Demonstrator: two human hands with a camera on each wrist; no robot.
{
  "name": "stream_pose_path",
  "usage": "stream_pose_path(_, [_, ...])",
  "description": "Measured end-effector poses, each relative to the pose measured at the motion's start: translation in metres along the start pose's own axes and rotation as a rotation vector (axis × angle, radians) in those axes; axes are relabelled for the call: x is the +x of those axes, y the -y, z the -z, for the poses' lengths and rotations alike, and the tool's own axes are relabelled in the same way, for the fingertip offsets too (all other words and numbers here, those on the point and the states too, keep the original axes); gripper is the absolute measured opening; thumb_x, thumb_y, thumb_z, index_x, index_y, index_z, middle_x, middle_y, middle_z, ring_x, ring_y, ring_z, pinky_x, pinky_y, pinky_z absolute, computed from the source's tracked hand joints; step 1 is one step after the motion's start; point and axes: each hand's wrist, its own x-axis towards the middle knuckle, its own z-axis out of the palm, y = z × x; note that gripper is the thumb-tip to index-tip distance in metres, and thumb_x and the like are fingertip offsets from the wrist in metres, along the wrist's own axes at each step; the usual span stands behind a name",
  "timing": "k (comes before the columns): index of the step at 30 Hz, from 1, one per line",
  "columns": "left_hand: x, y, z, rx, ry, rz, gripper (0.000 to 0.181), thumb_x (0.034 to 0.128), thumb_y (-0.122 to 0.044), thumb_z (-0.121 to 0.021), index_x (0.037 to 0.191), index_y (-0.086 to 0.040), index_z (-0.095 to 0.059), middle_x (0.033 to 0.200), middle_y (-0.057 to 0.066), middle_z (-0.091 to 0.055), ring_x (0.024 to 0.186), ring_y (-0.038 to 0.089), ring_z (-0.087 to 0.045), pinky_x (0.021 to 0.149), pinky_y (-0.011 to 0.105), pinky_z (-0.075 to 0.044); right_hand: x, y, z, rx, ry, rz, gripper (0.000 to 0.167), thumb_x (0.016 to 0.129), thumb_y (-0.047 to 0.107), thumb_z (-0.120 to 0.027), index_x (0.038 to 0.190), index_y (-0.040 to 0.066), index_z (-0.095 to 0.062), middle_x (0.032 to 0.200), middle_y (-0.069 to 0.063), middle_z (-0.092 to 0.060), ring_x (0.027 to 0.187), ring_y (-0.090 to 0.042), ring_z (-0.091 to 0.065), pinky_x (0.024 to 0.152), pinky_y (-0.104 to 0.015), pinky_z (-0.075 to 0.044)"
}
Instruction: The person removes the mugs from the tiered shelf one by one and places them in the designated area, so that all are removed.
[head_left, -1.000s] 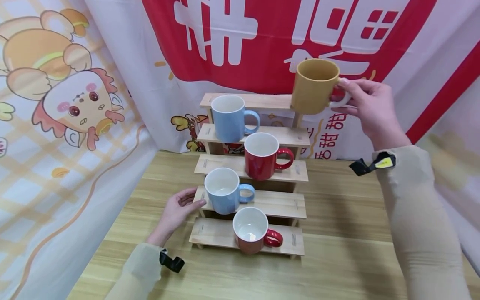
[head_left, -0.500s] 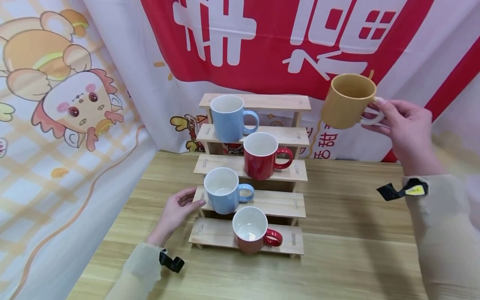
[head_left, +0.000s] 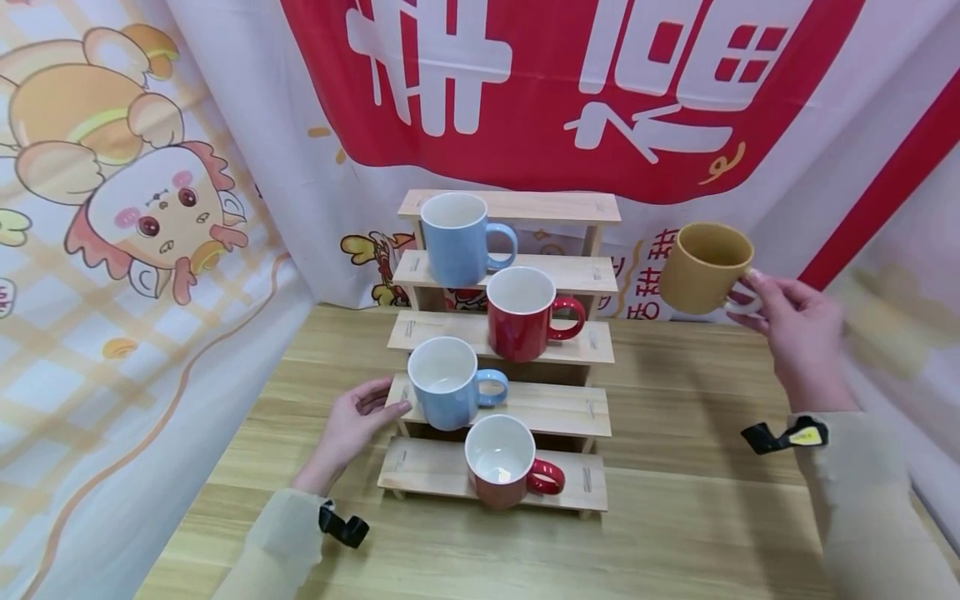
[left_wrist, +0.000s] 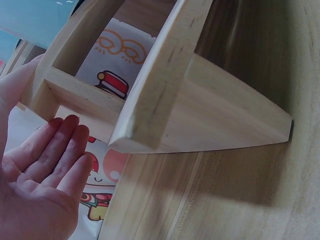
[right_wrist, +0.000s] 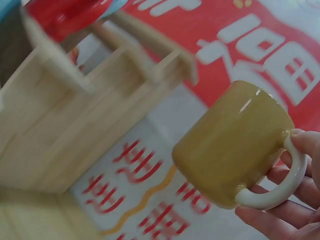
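Observation:
At the right, my right hand (head_left: 802,333) holds a mustard-yellow mug (head_left: 703,271) by its white handle, in the air beside the wooden stepped rack (head_left: 555,407). The right wrist view shows thumb and fingers around the handle (right_wrist: 280,192). My left hand (head_left: 356,425) is at the rack's left end, by the second step from the bottom. Its thumb touches the shelf and its fingers are loosely extended, as the left hand (left_wrist: 45,185) shows in the left wrist view. Closest to it stands a light blue mug (head_left: 444,387) with its handle to the right.
Other mugs stand on the steps: a red-handled mug (head_left: 501,467) at the bottom, a red mug (head_left: 519,325) on the middle step, a blue mug (head_left: 454,246) above it. The top shelf (head_left: 525,204) stands before a red and white cloth (head_left: 480,150). A wood-grain table (head_left: 675,517) lies beneath.
My right hand has carried the yellow mug from in front of the top shelf's right end out to the right, then lowered it. The left hand has stayed in place.

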Motion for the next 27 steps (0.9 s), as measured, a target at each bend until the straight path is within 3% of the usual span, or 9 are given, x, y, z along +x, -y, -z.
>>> stream_pose_path(9, [0.0, 0.0, 0.001, 0.008, 0.002, 0.008, 0.072, 0.0854, -0.029, -0.085, 0.141, 0.002, -0.052, 0.14, 0.021, -0.056, 0.129, 0.033, -0.054, 0.11, 0.037, -0.044, 0.004, -0.069, 0.003, 0.045, -0.06, 0.031, 0.042, 0.09, 0.024, -0.078, 0.116, -0.007, -0.069, 0.109, -0.005, -0.075, 0.094, -0.019, -0.073, 0.076, -0.033, -0.061])
stream_pose_path(17, [0.0, 0.0, 0.0, -0.005, 0.001, 0.014, 0.071, 0.0852, -0.028, -0.085, 0.141, 0.001, -0.053, 0.14, 0.021, -0.057, 0.129, 0.033, -0.054, 0.109, 0.036, -0.044, 0.006, -0.114, 0.002, 0.006, -0.08, -0.001, 0.033, 0.094, 0.019, -0.075, 0.116, -0.005, -0.071, 0.106, -0.002, -0.076, 0.089, -0.014, -0.073, 0.073, -0.031, -0.061])
stream_pose_path(22, [-0.001, -0.001, 0.0, -0.017, -0.004, 0.015, 0.07, 0.0859, -0.026, -0.085, 0.141, 0.002, -0.053, 0.14, 0.022, -0.056, 0.129, 0.034, -0.053, 0.11, 0.037, -0.044, 0.008, -0.137, -0.001, -0.024, -0.111, -0.036, 0.03, 0.094, 0.018, -0.076, 0.115, -0.004, -0.073, 0.1, 0.001, -0.077, 0.085, -0.012, -0.074, 0.07, -0.029, -0.061])
stream_pose_path(27, [-0.001, -0.001, 0.0, -0.009, -0.003, 0.014, 0.07, 0.0857, -0.027, -0.085, 0.141, 0.002, -0.053, 0.14, 0.022, -0.056, 0.129, 0.034, -0.053, 0.11, 0.037, -0.044, 0.011, -0.147, -0.005, -0.048, -0.178, -0.044, 0.028, 0.094, 0.02, -0.077, 0.112, -0.001, -0.075, 0.096, 0.004, -0.077, 0.083, -0.011, -0.073, 0.066, -0.025, -0.061])
